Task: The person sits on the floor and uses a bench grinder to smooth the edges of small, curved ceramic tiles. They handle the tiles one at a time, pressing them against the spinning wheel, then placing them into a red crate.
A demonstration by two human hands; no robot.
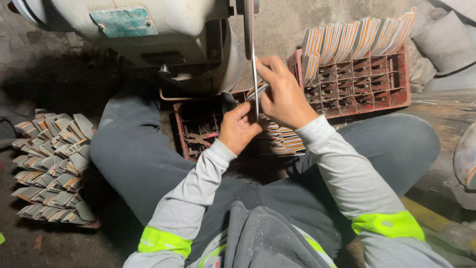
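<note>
Head view: both hands at the grinding wheel

On the floor's left edge lie stacked curved pieces [52,168]. The left hand [238,129] and right hand [285,94] pinch a thin strip [256,89], its long axis upright, against the grinding wheel [248,25]; red crates [359,74] stand right

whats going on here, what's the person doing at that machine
A seated person holds a thin flat metal piece upright in both hands, right hand above, left hand below, its top at the edge of a grinding wheel on a bench machine. A red crate between the knees holds striped pieces; a second red crate behind holds more. Grey pieces lie stacked on the floor at the left.
</note>
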